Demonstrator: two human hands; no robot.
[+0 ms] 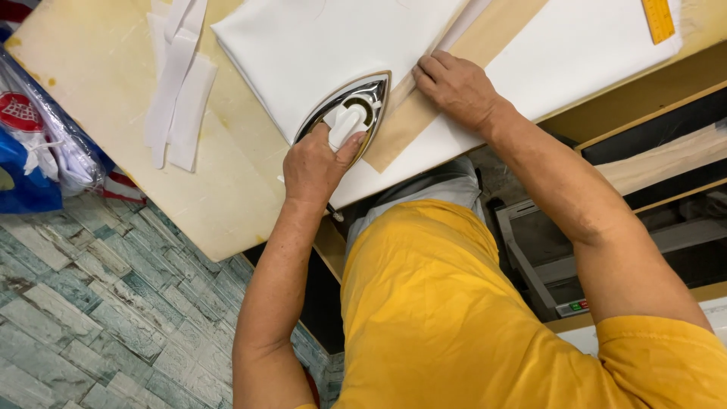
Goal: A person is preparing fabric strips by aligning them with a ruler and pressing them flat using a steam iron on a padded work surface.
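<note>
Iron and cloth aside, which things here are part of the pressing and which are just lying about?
In use:
left hand gripping the iron
right hand flat on the tan strip
white cloth under the iron

Lying about:
white strips
yellow ruler
plastic bags

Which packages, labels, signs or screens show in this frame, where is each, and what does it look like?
Clear plastic bag: left edge, beside the table, crinkled, holding white cloth.
Round label: on that bag, red and white.
Blue bag: lower left edge, just below the clear one.
Small control panel: under the table at right, grey with red and green spots.
</note>
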